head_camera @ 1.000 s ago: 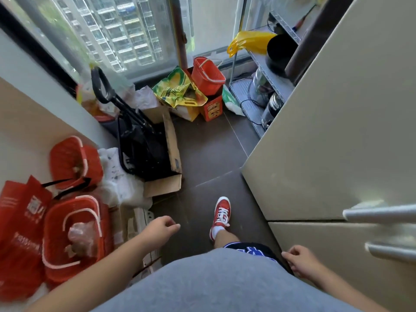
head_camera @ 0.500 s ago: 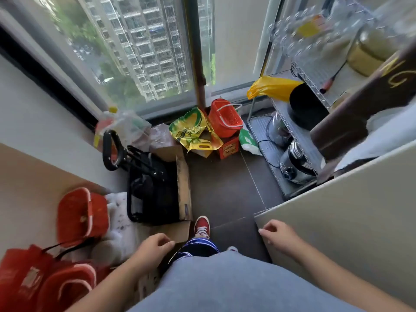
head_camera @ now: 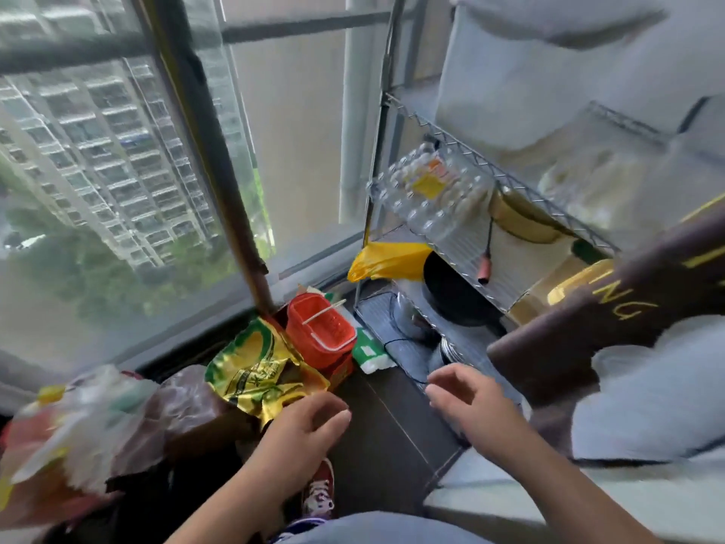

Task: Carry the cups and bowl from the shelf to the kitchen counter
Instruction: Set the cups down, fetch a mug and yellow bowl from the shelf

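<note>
A person stands in a narrow space by a large window, both bare hands held out low in front, empty. The left hand point(head_camera: 302, 433) hangs loosely curled, holding nothing, above the dark tiled floor point(head_camera: 376, 437). The right hand point(head_camera: 470, 406) is open with fingers slightly bent, reaching toward the silver wire shelf rack point(head_camera: 463, 151) that stands on the right, further away. No cups or bowl can be made out clearly; the shelf contents are blurred. On the rack, a clear plastic egg tray point(head_camera: 427, 190) sits on an upper tier, far above and beyond the right hand. A round black pot point(head_camera: 451, 292) sits on a lower tier, beyond the right hand. A yellow plastic bag point(head_camera: 386, 263) hangs at the rack's left edge. On the floor near the window, a red plastic basket point(head_camera: 319, 329) stands beside a crumpled green and yellow foil bag point(head_camera: 259, 371), just beyond the left hand.
</note>
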`<state>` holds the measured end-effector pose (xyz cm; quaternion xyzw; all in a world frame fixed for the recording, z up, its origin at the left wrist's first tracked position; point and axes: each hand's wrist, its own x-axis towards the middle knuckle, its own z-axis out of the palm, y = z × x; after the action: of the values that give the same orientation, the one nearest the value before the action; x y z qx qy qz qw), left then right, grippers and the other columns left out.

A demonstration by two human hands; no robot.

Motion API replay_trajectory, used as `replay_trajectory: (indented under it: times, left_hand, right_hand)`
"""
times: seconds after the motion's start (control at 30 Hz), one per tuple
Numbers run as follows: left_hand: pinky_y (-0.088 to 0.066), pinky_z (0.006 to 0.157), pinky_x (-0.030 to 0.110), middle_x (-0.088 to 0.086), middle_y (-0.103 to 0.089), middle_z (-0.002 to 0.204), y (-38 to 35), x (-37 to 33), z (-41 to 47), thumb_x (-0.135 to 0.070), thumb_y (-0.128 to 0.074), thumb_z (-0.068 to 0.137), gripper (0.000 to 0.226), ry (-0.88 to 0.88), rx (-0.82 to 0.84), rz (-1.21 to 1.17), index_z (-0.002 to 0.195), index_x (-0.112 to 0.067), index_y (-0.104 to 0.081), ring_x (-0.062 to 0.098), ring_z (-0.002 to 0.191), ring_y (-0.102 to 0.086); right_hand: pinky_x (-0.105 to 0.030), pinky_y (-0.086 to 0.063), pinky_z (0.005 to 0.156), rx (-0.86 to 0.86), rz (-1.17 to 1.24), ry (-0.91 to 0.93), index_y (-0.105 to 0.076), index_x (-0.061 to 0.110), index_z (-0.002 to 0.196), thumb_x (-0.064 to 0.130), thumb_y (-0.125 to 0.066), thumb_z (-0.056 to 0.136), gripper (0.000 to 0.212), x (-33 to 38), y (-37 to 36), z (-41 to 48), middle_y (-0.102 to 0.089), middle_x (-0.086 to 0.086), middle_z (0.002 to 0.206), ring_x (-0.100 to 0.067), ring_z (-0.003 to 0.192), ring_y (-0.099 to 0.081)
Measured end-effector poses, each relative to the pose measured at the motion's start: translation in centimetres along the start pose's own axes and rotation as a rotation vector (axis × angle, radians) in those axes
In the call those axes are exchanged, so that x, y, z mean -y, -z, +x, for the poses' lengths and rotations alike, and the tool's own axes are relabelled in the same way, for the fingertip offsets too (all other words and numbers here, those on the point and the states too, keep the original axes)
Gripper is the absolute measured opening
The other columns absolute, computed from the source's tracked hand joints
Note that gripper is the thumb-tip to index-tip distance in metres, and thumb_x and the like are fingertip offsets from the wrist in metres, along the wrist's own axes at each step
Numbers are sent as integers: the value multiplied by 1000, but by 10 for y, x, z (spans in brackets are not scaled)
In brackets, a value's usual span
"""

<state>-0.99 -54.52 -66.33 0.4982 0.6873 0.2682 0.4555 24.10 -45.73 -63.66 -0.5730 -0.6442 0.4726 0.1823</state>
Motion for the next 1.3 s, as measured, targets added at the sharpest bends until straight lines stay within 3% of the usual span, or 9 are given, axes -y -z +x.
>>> replay_trajectory:
  times: [0.3, 0.4, 0.5, 0.57, 0.67, 0.87, 1.07, 1.17, 1.3]
  left_hand:
    - [-47, 65, 10, -20, -71, 88, 50, -168, 108, -56, -56, 79, 22, -509, 131, -94, 95, -43, -66, -2, 77, -66]
    - [-51, 67, 22, -11, -72, 83, 50, -223, 129, -53, -57, 79, 23, -639, 163, -150, 93, -38, -68, 6, 77, -67]
    - [-52, 69, 31, -8, -72, 81, 49, -276, 137, -49, -60, 79, 22, -771, 165, -198, 92, -33, -68, 13, 75, -65]
    - [-52, 70, 33, -8, -72, 79, 49, -310, 137, -49, -61, 78, 23, -834, 159, -231, 91, -32, -69, 11, 75, -64]
    - [-55, 75, 42, -4, -72, 80, 51, -357, 132, -50, -62, 77, 25, -926, 165, -239, 91, -31, -69, 14, 77, -66]
    - [-46, 61, 15, -16, -69, 74, 64, -455, 114, -43, -63, 79, 17, -1218, 110, -238, 90, -31, -68, -3, 66, -58]
    - [-51, 62, 17, -9, -73, 78, 93, -547, 87, -29, -69, 85, 6, -1377, 69, -257, 90, -26, -70, 5, 68, -66]
    - [-47, 58, 6, -16, -73, 81, 108, -589, 75, -36, -66, 83, 13, -1438, 30, -183, 93, -29, -69, -5, 68, -66]
    - [-53, 65, 13, -11, -73, 78, 122, -640, 67, -42, -66, 79, 10, -1496, -74, -93, 88, -36, -64, -1, 73, -68]
  right_hand:
    - [-33, -56, 81, -410, 175, 180, -68, 37, 95, 50, -65, 75, 24, 107, 72, 36, -75, 7, 90, -9, 85, -70]
    - [-33, -57, 79, -537, 211, 252, -67, 37, 95, 53, -64, 72, 28, 137, 103, 39, -75, 3, 90, -14, 85, -71]
    - [-27, -56, 72, -631, 239, 358, -68, 32, 92, 36, -69, 80, 13, 165, 135, 37, -73, -9, 86, -26, 79, -69]
    - [-34, -56, 77, -688, 227, 413, -69, 31, 92, 25, -69, 86, 8, 183, 159, 30, -73, -8, 86, -24, 83, -70]
    - [-34, -57, 78, -765, 186, 499, -69, 32, 94, 32, -67, 85, 8, 213, 191, 14, -74, -1, 88, -16, 84, -70]
    - [-40, -58, 78, -948, 96, 681, -68, 33, 93, 49, -63, 78, 22, 279, 246, -10, -74, 1, 87, -16, 82, -70]
    - [-26, -56, 69, -1118, -17, 765, -66, 30, 95, 45, -65, 80, 21, 343, 302, -28, -73, 4, 83, -6, 78, -69]
    - [-29, -57, 68, -1174, -68, 724, -65, 30, 96, 46, -65, 83, 21, 369, 333, -34, -72, 4, 86, -8, 81, -69]
    - [-35, -58, 72, -1263, -110, 679, -65, 25, 98, 49, -63, 81, 29, 399, 372, -40, -72, 3, 87, -13, 83, -69]
